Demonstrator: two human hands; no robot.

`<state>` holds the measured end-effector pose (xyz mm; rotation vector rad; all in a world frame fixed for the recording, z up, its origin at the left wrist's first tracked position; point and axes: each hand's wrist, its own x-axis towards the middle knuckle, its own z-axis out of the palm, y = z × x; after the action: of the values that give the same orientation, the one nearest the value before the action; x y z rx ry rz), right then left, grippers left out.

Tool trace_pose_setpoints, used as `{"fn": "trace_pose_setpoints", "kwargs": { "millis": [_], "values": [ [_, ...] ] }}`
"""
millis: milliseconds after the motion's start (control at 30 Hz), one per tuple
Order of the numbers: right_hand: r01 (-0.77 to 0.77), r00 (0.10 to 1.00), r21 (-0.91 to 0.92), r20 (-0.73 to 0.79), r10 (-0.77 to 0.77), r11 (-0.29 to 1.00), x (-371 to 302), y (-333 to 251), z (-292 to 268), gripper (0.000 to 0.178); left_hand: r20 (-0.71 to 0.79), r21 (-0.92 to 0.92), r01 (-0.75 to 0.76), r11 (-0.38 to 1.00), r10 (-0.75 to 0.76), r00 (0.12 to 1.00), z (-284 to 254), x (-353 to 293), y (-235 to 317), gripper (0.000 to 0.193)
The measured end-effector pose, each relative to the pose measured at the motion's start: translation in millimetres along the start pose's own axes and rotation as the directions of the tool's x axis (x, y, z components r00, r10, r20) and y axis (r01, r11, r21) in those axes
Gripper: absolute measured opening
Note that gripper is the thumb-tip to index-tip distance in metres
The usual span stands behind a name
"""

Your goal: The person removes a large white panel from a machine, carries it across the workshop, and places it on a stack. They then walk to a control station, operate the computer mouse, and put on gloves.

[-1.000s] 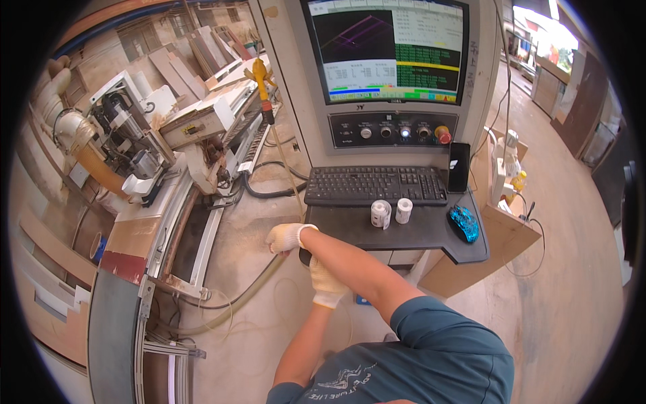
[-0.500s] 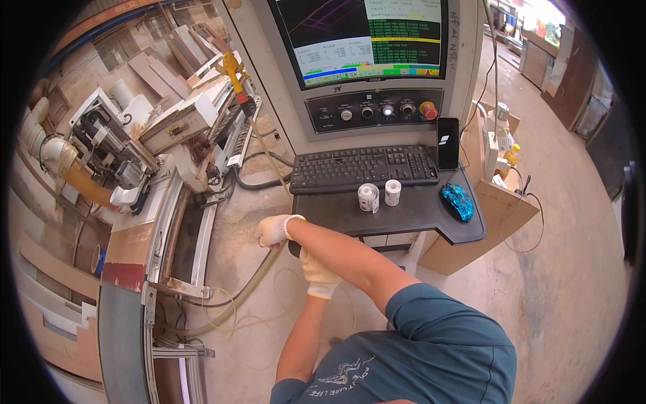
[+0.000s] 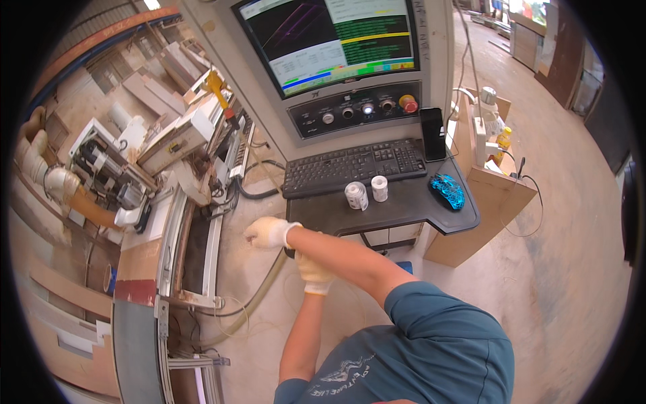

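Both my hands wear cream knitted gloves. My right hand (image 3: 271,233) reaches leftward past the front left corner of a black keyboard shelf (image 3: 397,214), its fingers curled closed; anything inside them is hidden. Under my right forearm lies my left hand (image 3: 313,275), its fingers covered by that arm. On the shelf nearest my hands stand two white paper rolls with print, a larger one (image 3: 356,195) and a smaller one (image 3: 379,188). Behind them lies a black keyboard (image 3: 353,166). To the right are a blue-patterned black mouse (image 3: 447,191) and an upright phone (image 3: 433,135).
A control cabinet rises behind the shelf, with a lit screen (image 3: 330,40) and a red stop button (image 3: 408,103). At left stands a woodworking machine (image 3: 108,165) with a hose. A hose (image 3: 259,293) crosses the floor. Bottles (image 3: 504,138) stand on a wooden stand (image 3: 481,215) at right.
The view has turned, so the cabinet and shelf sit further left and tilted. My right hand's curled fingertips have turned out of sight; my left hand stays under the right forearm.
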<state>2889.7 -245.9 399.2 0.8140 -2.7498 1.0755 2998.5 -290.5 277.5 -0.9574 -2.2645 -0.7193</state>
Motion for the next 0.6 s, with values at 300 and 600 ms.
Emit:
{"fn": "trace_pose_setpoints", "kwargs": {
  "millis": [300, 600],
  "values": [
    [-0.065, 0.897, -0.088, -0.441, 0.019, 0.994, -194.6, -28.2, -77.0, 0.013, -0.091, 0.2, -0.03, 0.979, 0.049, 0.995, 6.8, -4.4, 3.4, 0.048],
    [-0.324, 0.884, -0.207, -0.415, 0.218, 0.923, -268.2, -15.8, -111.3, 0.014, -0.174, 0.234, -0.188, 0.954, 0.231, 0.957, -15.2, 22.1, 39.1, 0.047]
  ]
}}
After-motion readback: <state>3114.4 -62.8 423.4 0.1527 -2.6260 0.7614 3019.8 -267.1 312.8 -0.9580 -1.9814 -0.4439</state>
